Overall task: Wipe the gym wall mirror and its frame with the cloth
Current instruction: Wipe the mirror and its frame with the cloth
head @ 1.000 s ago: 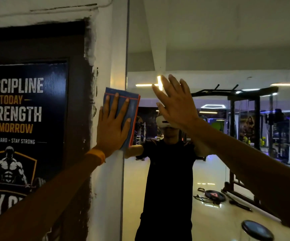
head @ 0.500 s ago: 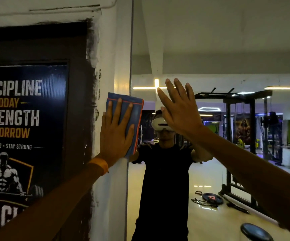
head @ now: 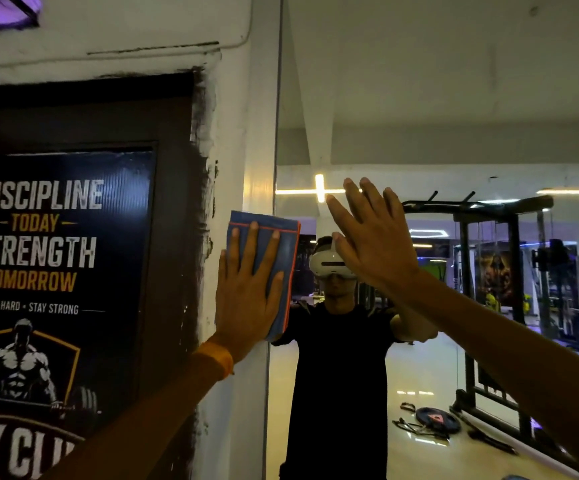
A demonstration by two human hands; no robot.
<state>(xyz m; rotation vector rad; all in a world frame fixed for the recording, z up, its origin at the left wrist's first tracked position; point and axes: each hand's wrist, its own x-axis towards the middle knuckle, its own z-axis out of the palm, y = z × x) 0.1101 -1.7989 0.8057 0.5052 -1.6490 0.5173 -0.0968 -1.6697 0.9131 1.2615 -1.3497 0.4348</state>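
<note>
Head view: mirror fills the right half, poster the left, white frame strip between. Right hand – fingers straight, spread, holding nothing – lies flat at the glass. Left hand, fingers straight, presses the folded blue cloth across the frame–mirror edge

There are two hands, the left hand and the right hand, one folded blue cloth, one wall mirror, one poster beside the mirror's left edge, one orange wristband and one reflected person.
</note>
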